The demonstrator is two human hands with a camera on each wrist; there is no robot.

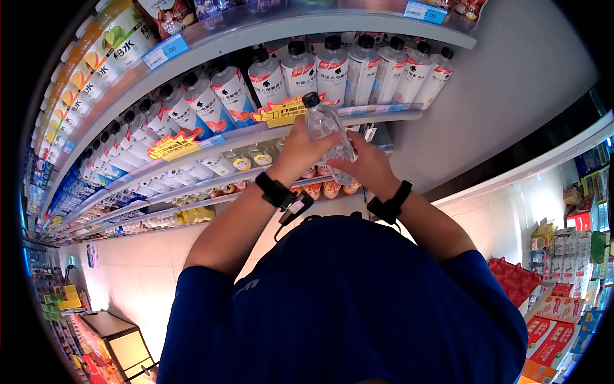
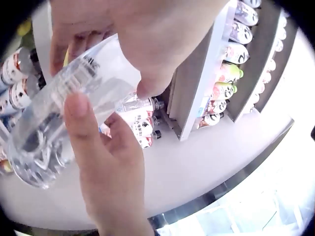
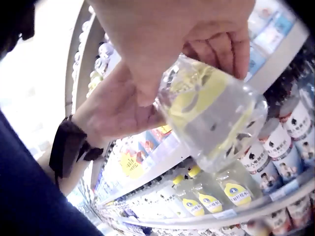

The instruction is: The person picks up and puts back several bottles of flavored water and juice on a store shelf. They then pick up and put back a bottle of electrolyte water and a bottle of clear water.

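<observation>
A clear plastic bottle (image 1: 325, 120) with a black cap is held tilted in front of the shelf, its cap toward the upper left. My left hand (image 1: 300, 152) grips it around the upper part, just below the cap. My right hand (image 1: 371, 168) holds the lower part from the other side, with the thumb laid along the wall. In the left wrist view a barcode label shows on the bottle (image 2: 39, 142), close to my right thumb. From the right wrist, yellow print shows on the bottle (image 3: 216, 113), and its ridged base points down and right.
Black-capped white-label bottles (image 1: 332, 73) line the shelf behind my hands. A yellow promotion sign (image 1: 281, 112) sticks out from the shelf edge beside my left hand. Yellow-capped bottles (image 3: 209, 196) stand one level below. Cartons (image 1: 547, 339) are stacked at the right, beside a red tray (image 1: 513, 281).
</observation>
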